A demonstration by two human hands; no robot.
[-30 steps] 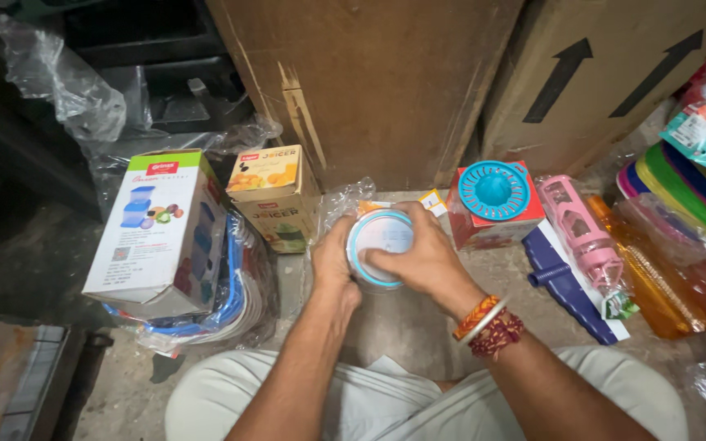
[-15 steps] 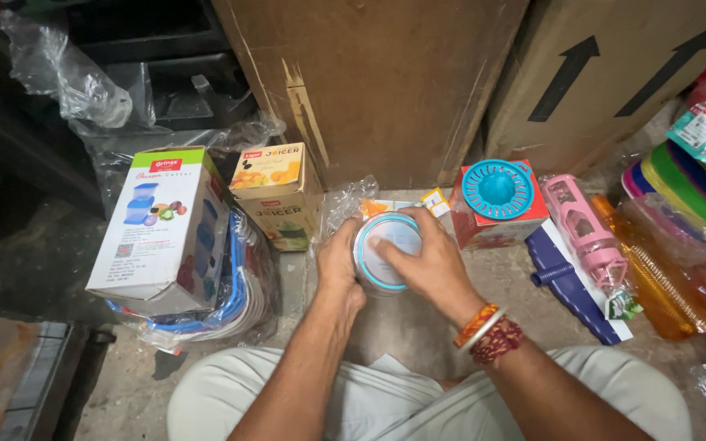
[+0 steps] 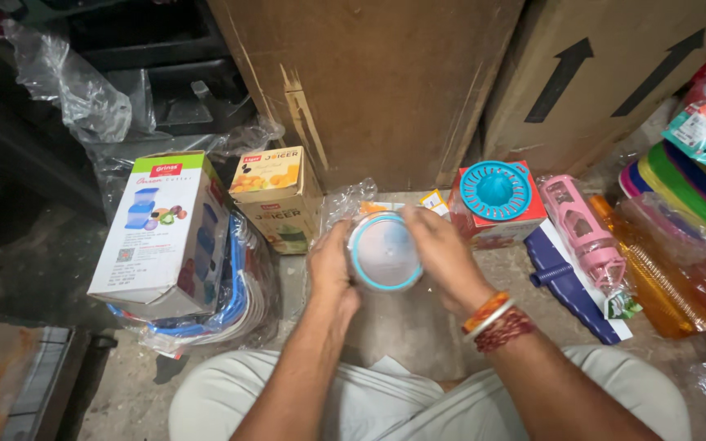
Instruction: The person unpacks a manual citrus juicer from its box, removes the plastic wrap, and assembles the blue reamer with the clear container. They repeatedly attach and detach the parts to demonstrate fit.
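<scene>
**Both hands hold a round container above the floor**

The left hand (image 3: 332,265) and the right hand (image 3: 443,253) grip the same thing from 2 sides: a round clear container with a blue rim (image 3: 383,251), held in the air in front of the knees, above the concrete floor (image 3: 402,327). The fingers of both hands are curled closed around its edge, and the flat face is turned up to the camera. A piece of clear plastic wrap (image 3: 345,200) lies just behind it.

To the left stand a white box with a green top (image 3: 161,229) and a small yellow carton (image 3: 275,192), near each other. To the right, a blue ridged juicer cone (image 3: 496,189) sits on a red box, beside a pink bottle (image 3: 582,229) and an orange bottle (image 3: 655,282).

In my judgement, the grip is only on the smooth rim, so the container could slip and fall on the hard floor. If the hands twist it with force, a lid could come off suddenly.
</scene>
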